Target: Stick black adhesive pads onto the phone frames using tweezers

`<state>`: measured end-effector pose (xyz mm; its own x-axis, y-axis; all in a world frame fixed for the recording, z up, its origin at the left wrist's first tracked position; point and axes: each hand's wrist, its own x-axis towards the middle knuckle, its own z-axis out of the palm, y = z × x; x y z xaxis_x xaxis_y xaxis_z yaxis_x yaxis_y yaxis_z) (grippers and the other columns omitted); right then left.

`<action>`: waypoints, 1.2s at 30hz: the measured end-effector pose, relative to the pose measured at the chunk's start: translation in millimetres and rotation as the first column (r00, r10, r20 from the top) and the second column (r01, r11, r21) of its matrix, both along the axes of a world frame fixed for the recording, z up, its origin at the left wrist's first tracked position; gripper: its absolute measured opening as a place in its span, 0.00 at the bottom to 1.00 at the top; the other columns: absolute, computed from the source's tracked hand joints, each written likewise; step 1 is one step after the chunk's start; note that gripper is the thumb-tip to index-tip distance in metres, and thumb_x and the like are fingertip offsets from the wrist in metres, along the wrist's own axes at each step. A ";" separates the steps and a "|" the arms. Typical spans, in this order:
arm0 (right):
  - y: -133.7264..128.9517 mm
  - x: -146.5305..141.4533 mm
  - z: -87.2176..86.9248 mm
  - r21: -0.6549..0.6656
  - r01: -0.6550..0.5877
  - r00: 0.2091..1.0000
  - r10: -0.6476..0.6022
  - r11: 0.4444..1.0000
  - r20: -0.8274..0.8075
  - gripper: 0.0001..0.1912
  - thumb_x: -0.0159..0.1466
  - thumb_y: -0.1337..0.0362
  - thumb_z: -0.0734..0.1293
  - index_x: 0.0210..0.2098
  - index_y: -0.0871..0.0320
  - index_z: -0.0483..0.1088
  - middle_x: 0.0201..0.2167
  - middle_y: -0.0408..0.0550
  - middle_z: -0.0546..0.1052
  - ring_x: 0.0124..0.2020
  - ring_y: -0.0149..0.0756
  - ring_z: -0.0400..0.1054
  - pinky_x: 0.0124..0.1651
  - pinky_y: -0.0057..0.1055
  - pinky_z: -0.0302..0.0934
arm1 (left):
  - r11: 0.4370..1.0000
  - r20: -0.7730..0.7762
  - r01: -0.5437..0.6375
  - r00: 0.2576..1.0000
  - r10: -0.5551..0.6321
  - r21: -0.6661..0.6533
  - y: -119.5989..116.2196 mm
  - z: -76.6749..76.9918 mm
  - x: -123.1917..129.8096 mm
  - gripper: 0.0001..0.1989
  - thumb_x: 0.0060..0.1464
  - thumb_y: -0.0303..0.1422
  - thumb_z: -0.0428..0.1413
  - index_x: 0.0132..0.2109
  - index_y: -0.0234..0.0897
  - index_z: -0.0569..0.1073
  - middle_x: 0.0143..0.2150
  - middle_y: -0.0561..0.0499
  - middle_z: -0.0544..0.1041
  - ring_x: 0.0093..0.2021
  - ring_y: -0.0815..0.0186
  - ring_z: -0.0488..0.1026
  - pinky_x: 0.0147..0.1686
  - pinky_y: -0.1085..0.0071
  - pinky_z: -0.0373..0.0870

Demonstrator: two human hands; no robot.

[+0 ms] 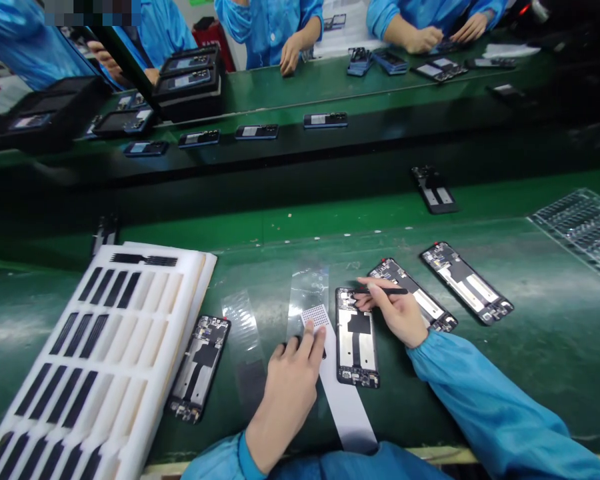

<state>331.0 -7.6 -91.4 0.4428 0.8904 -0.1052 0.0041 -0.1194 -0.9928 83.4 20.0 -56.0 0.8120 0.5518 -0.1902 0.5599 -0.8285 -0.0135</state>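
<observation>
My right hand (pixel 393 307) is closed on dark tweezers (pixel 387 291), whose tip is over the upper part of an opened phone (pixel 363 350). The phone lies upright in front of me, its board and silver panel exposed. Just left of it, a white strip (pixel 344 403) has small dark dots at its upper end. My left hand (pixel 293 377) rests on that dotted end with fingertips pressed down, and a small black item shows partly under the fingers. Clear film (pixel 307 287) lies beneath the strip.
Two opened phones (pixel 467 283) lie at the right, one (pixel 200 367) at the left beside a white foam tray (pixel 167 313) of black parts. A clear plastic tray (pixel 583 230) is far right. Beyond, phones (pixel 325 120) line a dark belt, and people in blue work opposite.
</observation>
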 end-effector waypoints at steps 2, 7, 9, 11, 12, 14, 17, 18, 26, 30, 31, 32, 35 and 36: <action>0.3 -1.4 0.7 -0.002 0.000 1.000 0.000 1.000 0.018 0.24 0.66 0.45 0.67 0.46 0.60 0.77 0.24 0.49 0.82 0.28 0.40 0.80 0.32 0.34 0.78 | 1.000 0.005 0.001 1.000 -0.001 0.004 -0.2 -0.3 -0.3 0.34 0.54 0.16 0.47 0.67 0.37 0.65 0.66 0.42 0.70 0.44 0.55 0.77 0.37 0.60 0.76; -0.6 -4.1 0.9 -0.012 -0.009 0.999 0.010 1.000 0.042 0.24 0.67 0.45 0.66 0.46 0.61 0.77 0.27 0.51 0.83 0.30 0.40 0.80 0.32 0.33 0.77 | 1.000 0.001 -0.005 1.000 0.006 -0.009 -0.8 -0.8 -0.4 0.34 0.54 0.16 0.47 0.67 0.37 0.65 0.66 0.42 0.69 0.44 0.55 0.77 0.37 0.60 0.76; -0.5 -4.6 0.2 -0.006 -0.016 0.999 0.016 1.000 0.047 0.24 0.68 0.46 0.66 0.46 0.61 0.77 0.27 0.51 0.82 0.30 0.40 0.80 0.31 0.33 0.77 | 1.000 -0.001 -0.005 1.000 0.005 -0.009 -0.9 -1.0 -0.1 0.34 0.54 0.16 0.47 0.67 0.37 0.65 0.66 0.42 0.70 0.43 0.56 0.77 0.37 0.60 0.76; -0.3 -4.9 0.2 0.000 -0.018 0.998 0.018 1.000 0.056 0.23 0.68 0.46 0.65 0.46 0.61 0.77 0.27 0.50 0.82 0.30 0.39 0.80 0.31 0.33 0.77 | 1.000 0.002 -0.008 1.000 0.008 -0.002 -1.1 -1.7 0.1 0.33 0.55 0.17 0.48 0.67 0.38 0.66 0.66 0.42 0.70 0.43 0.56 0.78 0.37 0.61 0.76; -0.2 -5.1 0.7 0.005 -0.021 0.998 0.020 1.000 0.068 0.22 0.69 0.47 0.65 0.46 0.60 0.77 0.28 0.50 0.82 0.29 0.38 0.79 0.31 0.33 0.77 | 1.000 0.005 -0.009 1.000 0.009 0.003 -1.2 -2.2 0.1 0.33 0.55 0.17 0.48 0.67 0.38 0.66 0.65 0.43 0.70 0.43 0.56 0.78 0.37 0.61 0.76; -0.3 -5.8 2.7 0.023 -0.037 0.993 0.034 0.999 0.113 0.20 0.69 0.49 0.65 0.44 0.60 0.78 0.29 0.50 0.82 0.27 0.36 0.78 0.30 0.32 0.76 | 1.000 0.015 -0.013 1.000 0.013 0.013 -1.4 -3.6 -0.2 0.34 0.54 0.17 0.48 0.67 0.38 0.66 0.65 0.43 0.71 0.43 0.56 0.77 0.37 0.61 0.75; -2.1 -6.3 6.0 0.062 -0.102 0.972 0.086 0.993 0.219 0.15 0.71 0.54 0.65 0.41 0.58 0.78 0.33 0.50 0.82 0.29 0.35 0.78 0.32 0.30 0.76 | 1.000 0.038 -0.020 0.999 0.019 0.014 -1.4 -6.1 -0.7 0.34 0.53 0.16 0.48 0.66 0.38 0.66 0.65 0.42 0.71 0.43 0.55 0.77 0.36 0.61 0.75; -2.9 -6.0 6.5 0.074 -0.136 0.961 0.113 0.988 0.254 0.14 0.71 0.56 0.65 0.41 0.57 0.79 0.34 0.51 0.82 0.30 0.35 0.78 0.33 0.30 0.76 | 1.000 0.053 -0.027 0.998 0.026 0.009 -1.4 -6.9 -0.7 0.34 0.53 0.16 0.48 0.66 0.38 0.66 0.65 0.42 0.71 0.42 0.55 0.77 0.36 0.61 0.75; -2.7 0.3 -1.3 0.100 0.031 0.999 -0.034 0.995 0.035 0.17 0.68 0.50 0.67 0.40 0.58 0.78 0.28 0.49 0.82 0.25 0.37 0.78 0.28 0.32 0.76 | 0.609 0.418 -0.166 0.587 0.693 -0.776 -3.7 2.7 -6.8 0.19 0.67 0.32 0.47 0.63 0.38 0.66 0.56 0.40 0.76 0.45 0.60 0.75 0.42 0.65 0.73; -0.7 -2.5 -1.2 0.083 0.044 0.997 -0.049 0.996 0.058 0.19 0.66 0.48 0.69 0.38 0.59 0.77 0.27 0.50 0.82 0.23 0.36 0.76 0.27 0.32 0.74 | -0.012 0.046 0.203 0.276 0.960 -0.979 -0.4 19.1 -13.8 0.16 0.64 0.38 0.54 0.55 0.35 0.71 0.48 0.41 0.78 0.30 0.69 0.67 0.25 0.73 0.64; -0.5 -3.3 -0.9 0.079 0.052 0.997 -0.057 0.995 0.059 0.19 0.66 0.48 0.69 0.38 0.59 0.77 0.27 0.50 0.82 0.23 0.36 0.76 0.26 0.32 0.74 | -0.087 -0.010 0.291 0.256 0.967 -0.953 0.8 22.6 -16.0 0.16 0.63 0.36 0.55 0.54 0.34 0.72 0.47 0.40 0.77 0.30 0.69 0.67 0.24 0.73 0.63; -0.4 -3.9 -0.5 0.075 0.062 0.996 -0.067 0.995 0.055 0.19 0.66 0.48 0.68 0.38 0.59 0.76 0.27 0.50 0.82 0.23 0.36 0.76 0.26 0.32 0.74 | -0.137 -0.048 0.354 0.247 0.968 -0.925 1.7 25.5 -18.5 0.15 0.62 0.35 0.56 0.53 0.33 0.72 0.46 0.40 0.77 0.30 0.69 0.67 0.25 0.73 0.63; -0.1 -6.1 1.4 0.064 0.096 0.995 -0.098 0.993 0.017 0.19 0.66 0.48 0.69 0.37 0.59 0.75 0.26 0.50 0.82 0.22 0.36 0.76 0.25 0.32 0.73 | -0.203 -0.101 0.455 0.238 0.966 -0.867 2.6 30.8 -26.5 0.15 0.61 0.32 0.56 0.53 0.31 0.73 0.43 0.40 0.77 0.30 0.69 0.67 0.24 0.73 0.62; -0.2 -7.5 2.6 0.066 0.110 0.994 -0.110 0.992 -0.001 0.19 0.65 0.48 0.70 0.37 0.59 0.75 0.26 0.50 0.82 0.22 0.36 0.76 0.24 0.31 0.73 | -0.216 -0.112 0.472 0.238 0.965 -0.855 2.1 31.8 -29.1 0.15 0.61 0.31 0.56 0.53 0.30 0.73 0.42 0.40 0.77 0.29 0.69 0.67 0.24 0.73 0.62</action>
<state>323.5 -7.8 -88.8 0.5386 0.8413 -0.0462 -0.0025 -0.0532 -0.9986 54.4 22.1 -24.3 0.6154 0.6358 -0.4658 -0.2467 0.7167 0.6523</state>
